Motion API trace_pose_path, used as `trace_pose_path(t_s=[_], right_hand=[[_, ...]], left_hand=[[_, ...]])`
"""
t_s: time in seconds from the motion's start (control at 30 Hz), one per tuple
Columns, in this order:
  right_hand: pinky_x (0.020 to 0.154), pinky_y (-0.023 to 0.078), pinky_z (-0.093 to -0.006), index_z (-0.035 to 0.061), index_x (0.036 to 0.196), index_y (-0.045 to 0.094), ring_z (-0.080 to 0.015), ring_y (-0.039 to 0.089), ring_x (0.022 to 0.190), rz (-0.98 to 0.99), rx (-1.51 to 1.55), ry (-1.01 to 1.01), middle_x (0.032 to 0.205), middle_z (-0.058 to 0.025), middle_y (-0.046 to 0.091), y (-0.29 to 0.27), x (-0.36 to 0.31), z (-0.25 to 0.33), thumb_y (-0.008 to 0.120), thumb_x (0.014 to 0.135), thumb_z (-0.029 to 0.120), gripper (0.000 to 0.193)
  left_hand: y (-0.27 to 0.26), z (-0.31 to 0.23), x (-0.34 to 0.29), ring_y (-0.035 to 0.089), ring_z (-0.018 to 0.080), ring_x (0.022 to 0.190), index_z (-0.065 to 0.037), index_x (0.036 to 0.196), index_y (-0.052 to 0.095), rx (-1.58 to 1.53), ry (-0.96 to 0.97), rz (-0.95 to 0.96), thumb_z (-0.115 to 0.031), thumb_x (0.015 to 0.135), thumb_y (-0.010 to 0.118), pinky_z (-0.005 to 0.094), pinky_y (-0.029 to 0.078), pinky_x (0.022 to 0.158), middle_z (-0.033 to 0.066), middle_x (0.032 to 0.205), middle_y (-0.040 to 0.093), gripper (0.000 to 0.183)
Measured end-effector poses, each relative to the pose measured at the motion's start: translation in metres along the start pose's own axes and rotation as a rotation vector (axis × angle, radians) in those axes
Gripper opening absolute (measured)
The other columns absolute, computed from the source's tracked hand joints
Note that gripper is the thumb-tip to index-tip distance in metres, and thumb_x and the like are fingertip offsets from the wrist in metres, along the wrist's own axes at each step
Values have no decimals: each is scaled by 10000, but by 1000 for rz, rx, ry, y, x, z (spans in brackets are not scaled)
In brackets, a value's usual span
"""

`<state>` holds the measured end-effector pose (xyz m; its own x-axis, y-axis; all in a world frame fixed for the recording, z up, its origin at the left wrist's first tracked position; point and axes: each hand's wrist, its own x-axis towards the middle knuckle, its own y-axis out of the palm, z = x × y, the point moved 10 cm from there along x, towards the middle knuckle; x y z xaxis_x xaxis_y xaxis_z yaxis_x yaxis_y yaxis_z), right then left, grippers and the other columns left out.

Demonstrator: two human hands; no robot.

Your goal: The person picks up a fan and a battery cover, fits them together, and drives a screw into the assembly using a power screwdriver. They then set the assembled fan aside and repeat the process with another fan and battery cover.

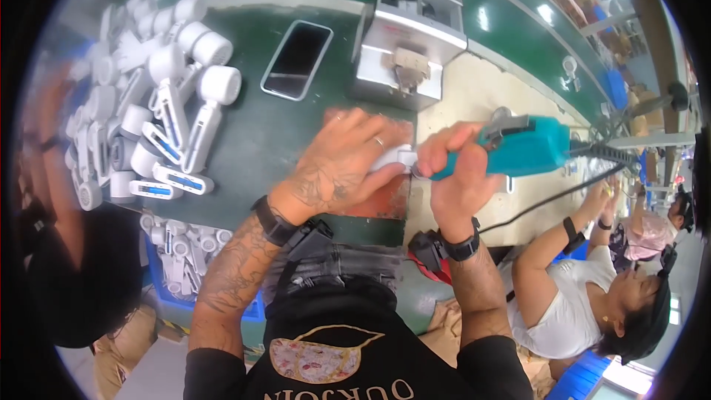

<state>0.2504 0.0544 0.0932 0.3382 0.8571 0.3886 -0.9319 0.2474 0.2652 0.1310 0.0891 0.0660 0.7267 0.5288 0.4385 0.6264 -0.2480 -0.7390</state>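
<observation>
My left hand (337,159) is closed round a white plastic piece (391,157) and holds it down over a reddish-brown patch of the bench (385,202). Most of that piece is hidden under my fingers. Wrapped round a teal electric screwdriver (541,147) is my right hand (468,187). The tool lies nearly level, its nose pointing left against or very close to the white piece; I cannot tell whether they touch. A black cord runs from the tool's right end.
Many white handheld fan bodies (218,85) are heaped at left, with more in a blue crate (181,300) below. A phone (298,59) lies beyond my left hand, a grey metal machine (411,37) behind. Co-workers sit at left and right (552,304).
</observation>
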Motion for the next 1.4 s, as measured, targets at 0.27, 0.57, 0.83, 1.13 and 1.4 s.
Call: trace_pose_path(t_s=[0.27, 0.57, 0.83, 1.13, 1.4], right_hand=[[492, 343, -240, 90, 1038, 558, -100, 414, 538, -206, 179, -63, 657, 10, 461, -37, -29, 37, 508, 1000, 504, 419], [420, 328, -221, 62, 944, 444, -102, 389, 457, -268, 65, -163, 624, -21, 422, -26, -66, 71, 512, 969, 586, 529], [428, 343, -226, 57, 967, 462, -104, 405, 459, -187, -11, -85, 611, -18, 421, -23, -69, 47, 555, 922, 635, 587], [438, 406, -275, 10, 1000, 455, -155, 482, 489, -248, -192, -57, 623, -59, 485, -52, -88, 53, 600, 896, 636, 651], [485, 415, -294, 6, 1027, 433, -179, 498, 534, -206, -103, 0, 653, -71, 490, -72, -101, 75, 655, 859, 606, 661]], left_hand=[[-9, -47, -31, 604, 253, 1094, -157, 1067, 661, 178, 262, -161, -292, 746, 741, 398, 466, 925, 29, 1117, 633, 358], [-158, 99, -148, 563, 162, 1139, 15, 1387, 431, -920, -561, -1189, -108, 1005, 547, 285, 457, 977, 81, 1268, 575, 418], [-121, 88, -126, 576, 207, 1153, -9, 1405, 436, -909, -588, -897, -107, 1005, 534, 346, 436, 1033, 145, 1315, 573, 423], [-41, 7, -24, 666, 221, 942, -4, 1003, 649, -562, -269, -310, -9, 913, 605, 321, 508, 873, 119, 1008, 691, 100], [99, -64, 112, 620, 302, 743, -20, 922, 615, -163, -2, 34, -389, 903, 639, 439, 475, 660, 114, 800, 637, 370]])
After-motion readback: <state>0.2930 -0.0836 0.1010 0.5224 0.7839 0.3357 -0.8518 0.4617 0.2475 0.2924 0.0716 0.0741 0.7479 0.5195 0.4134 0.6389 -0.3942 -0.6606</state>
